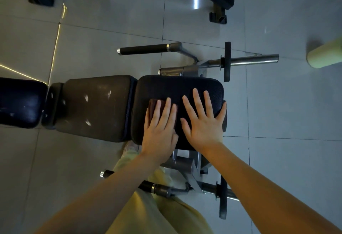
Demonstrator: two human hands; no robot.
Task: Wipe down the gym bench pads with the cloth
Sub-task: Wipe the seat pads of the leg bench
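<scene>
Trousers: loose yellow fabric trousers at the bottom edge, beside the bench frame.
Near plate: black round weight plate on a steel bar, just right of the trousers.
Left hand: left hand lies flat with straight fingers on the cloth, pressing it, not curled round it.
Cloth: folded dark reddish-brown cloth rests on the left part of the black pad, mostly covered by the left hand.
Right hand: right hand is spread flat on the same pad, fingers splayed, gripping nothing.
Black pad: black cushioned leather bench pad, under both hands.
Middle pad: worn grey-brown bench pad just left of it.
Far-left pad: dark blue glossy pad.
Far handle: black foam-grip handle bar beyond the pads.
Floor: grey glossy tiled floor.
</scene>
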